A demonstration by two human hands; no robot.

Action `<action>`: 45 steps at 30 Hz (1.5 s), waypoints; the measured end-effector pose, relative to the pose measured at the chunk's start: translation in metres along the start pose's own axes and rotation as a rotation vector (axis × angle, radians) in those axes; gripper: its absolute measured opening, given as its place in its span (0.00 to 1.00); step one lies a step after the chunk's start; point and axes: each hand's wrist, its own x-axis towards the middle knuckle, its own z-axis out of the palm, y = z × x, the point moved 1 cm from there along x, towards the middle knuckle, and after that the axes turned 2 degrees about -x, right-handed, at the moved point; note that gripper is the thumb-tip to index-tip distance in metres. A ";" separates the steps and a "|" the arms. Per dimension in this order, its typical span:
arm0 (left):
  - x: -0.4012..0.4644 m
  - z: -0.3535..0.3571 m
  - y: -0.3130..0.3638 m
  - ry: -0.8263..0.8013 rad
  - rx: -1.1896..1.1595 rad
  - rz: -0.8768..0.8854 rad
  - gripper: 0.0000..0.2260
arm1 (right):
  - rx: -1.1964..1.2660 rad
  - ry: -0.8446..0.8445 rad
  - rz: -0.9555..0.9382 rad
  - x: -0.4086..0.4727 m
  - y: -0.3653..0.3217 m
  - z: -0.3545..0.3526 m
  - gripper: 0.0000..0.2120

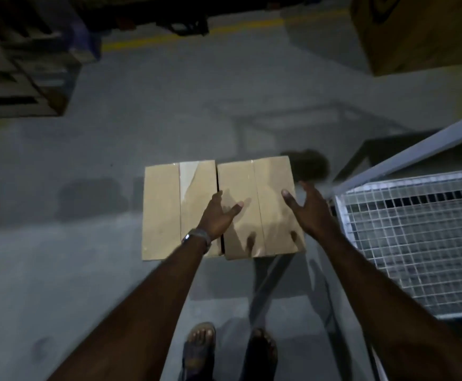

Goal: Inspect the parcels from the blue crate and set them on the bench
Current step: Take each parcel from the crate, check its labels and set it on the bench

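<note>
- Parcels: right parcel [260,207] sits edge to edge with left parcel [179,209] on a surface too dim to identify, floor [114,133] below.
- Left hand [218,215] and right hand [311,213] flank it, fingers spread, gripping nothing.
- Risk: a nudge could tip it off.
- Wire-mesh cage [416,237] at right; contents unclear.

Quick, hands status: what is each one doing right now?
Left hand: open, fingers spread, reaching at the left edge of the right cardboard parcel; grip not visible.
Right hand: open, fingers spread at that parcel's right edge, holding nothing.
</note>
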 end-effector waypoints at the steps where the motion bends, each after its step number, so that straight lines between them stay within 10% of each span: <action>1: 0.014 0.005 -0.009 0.004 -0.005 -0.020 0.40 | 0.003 -0.009 0.026 0.011 0.012 0.010 0.36; 10: 0.060 0.043 -0.024 0.317 -0.053 -0.190 0.49 | 0.182 -0.094 0.285 0.039 0.079 0.063 0.36; 21: 0.038 0.031 0.032 0.202 -0.307 -0.143 0.58 | 0.371 0.117 0.224 -0.004 0.048 -0.004 0.33; 25: -0.015 0.004 0.100 0.166 -0.260 0.077 0.39 | 0.389 0.190 0.157 -0.033 -0.008 -0.062 0.39; 45: -0.375 -0.206 0.571 0.063 -0.293 0.928 0.44 | 0.447 0.809 -0.258 -0.351 -0.426 -0.450 0.41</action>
